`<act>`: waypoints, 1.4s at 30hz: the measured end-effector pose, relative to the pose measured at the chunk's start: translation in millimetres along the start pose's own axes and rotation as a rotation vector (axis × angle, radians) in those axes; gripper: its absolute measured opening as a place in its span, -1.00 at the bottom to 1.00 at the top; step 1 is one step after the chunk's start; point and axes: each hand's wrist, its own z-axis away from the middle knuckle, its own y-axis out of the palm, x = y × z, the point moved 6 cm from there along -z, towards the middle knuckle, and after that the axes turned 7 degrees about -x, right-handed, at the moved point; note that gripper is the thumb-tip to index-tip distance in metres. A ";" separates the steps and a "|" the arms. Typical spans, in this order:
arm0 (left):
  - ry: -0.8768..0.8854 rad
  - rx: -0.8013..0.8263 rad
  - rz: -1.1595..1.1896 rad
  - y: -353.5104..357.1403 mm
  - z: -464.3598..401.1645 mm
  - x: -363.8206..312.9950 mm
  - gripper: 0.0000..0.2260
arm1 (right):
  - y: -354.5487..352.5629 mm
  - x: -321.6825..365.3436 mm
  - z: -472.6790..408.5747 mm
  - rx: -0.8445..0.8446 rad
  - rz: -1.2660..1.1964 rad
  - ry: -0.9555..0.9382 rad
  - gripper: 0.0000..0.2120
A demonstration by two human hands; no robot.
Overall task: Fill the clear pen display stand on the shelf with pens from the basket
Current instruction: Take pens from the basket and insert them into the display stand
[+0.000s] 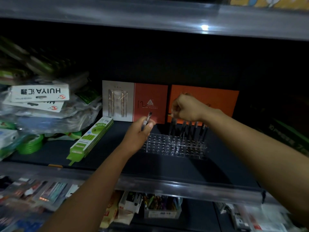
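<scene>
The clear pen display stand (173,146) sits on the dark shelf (150,166), its grid of holes mostly open at the front and left. Several dark pens (195,129) stand upright in its back row. My right hand (187,108) hovers over the back row, fingers closed around a clear pen (172,126) that points down into the stand. My left hand (140,133) is at the stand's left edge and grips another pen (147,119), tilted up and to the right. The basket is out of view.
Orange and white gift boxes (150,101) lean at the back of the shelf. A green pencil pack (90,139) lies left of the stand, beside a pile of bagged stationery (41,104). Packaged goods (160,205) fill the shelf below.
</scene>
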 end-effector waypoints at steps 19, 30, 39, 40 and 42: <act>-0.003 0.028 0.012 6.1 0.4 3.4 -0.87 | 3.2 17.5 0.9 -0.042 -0.178 -0.105 -0.65; -0.020 0.075 0.087 14.9 7.0 -10.9 -0.85 | -12.8 52.0 14.7 -0.052 -0.314 -0.206 -0.90; -0.034 0.062 0.157 7.2 7.8 -4.1 -0.86 | -64.1 25.6 11.3 -0.407 -0.323 -0.043 -0.85; -0.039 0.059 0.157 6.4 7.4 -2.4 -0.86 | -67.3 22.9 10.9 -0.421 -0.321 -0.018 -0.86; -0.049 0.051 0.152 4.3 6.4 1.1 -0.86 | -70.9 17.6 10.0 -0.434 -0.332 0.020 -0.88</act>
